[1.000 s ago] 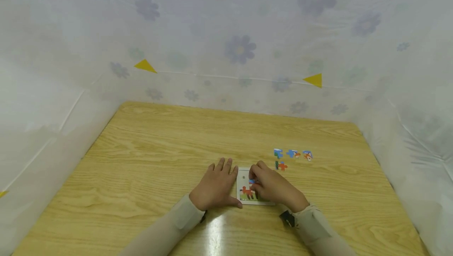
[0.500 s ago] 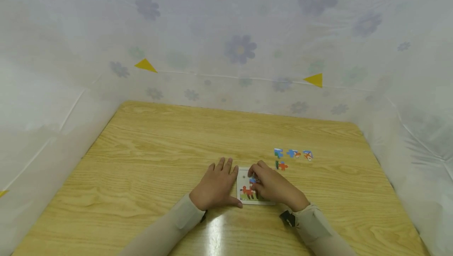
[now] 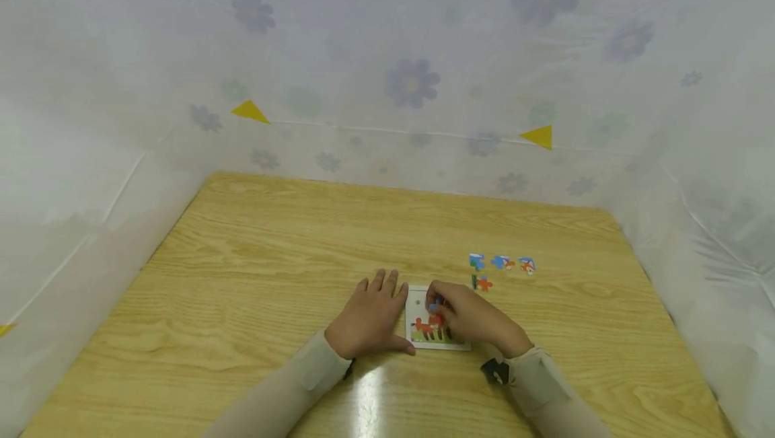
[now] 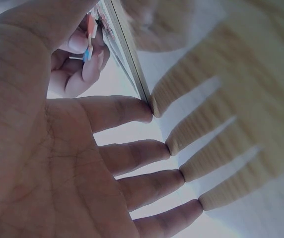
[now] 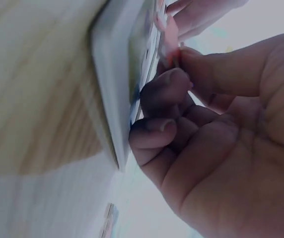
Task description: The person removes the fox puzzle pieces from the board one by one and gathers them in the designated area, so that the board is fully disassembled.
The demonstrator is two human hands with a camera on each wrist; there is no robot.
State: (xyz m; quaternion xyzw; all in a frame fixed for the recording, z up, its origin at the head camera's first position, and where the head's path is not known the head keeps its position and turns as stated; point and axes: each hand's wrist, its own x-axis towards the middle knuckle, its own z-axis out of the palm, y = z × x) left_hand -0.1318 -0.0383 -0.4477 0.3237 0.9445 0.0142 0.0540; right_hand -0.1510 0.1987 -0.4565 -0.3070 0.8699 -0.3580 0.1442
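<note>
A white-framed puzzle board [image 3: 438, 347] lies on the table, with an orange-and-green picture [image 3: 424, 329] along its lower part. My left hand [image 3: 368, 320] rests beside the board's left edge, fingers spread on the table and thumb by the lower left corner. Over the board, my right hand [image 3: 475, 313] pinches a small orange-and-blue puzzle piece [image 4: 89, 37] between thumb and fingers. In the right wrist view, this puzzle piece [image 5: 170, 39] stands tilted, and the curled lower fingers [image 5: 152, 139] are at the board's surface. My right hand hides the board's upper right part.
Several loose puzzle pieces lie beyond the board to the right, among them a blue-and-green piece [image 3: 476, 262] and an orange piece [image 3: 483, 284]. Pale flowered sheeting [image 3: 412, 85] encloses the wooden table [image 3: 290, 236] at the back and sides.
My right hand has shifted slightly with the puzzle piece, turning a little, and more of the board's lower right picture shows. The left hand stays put.
</note>
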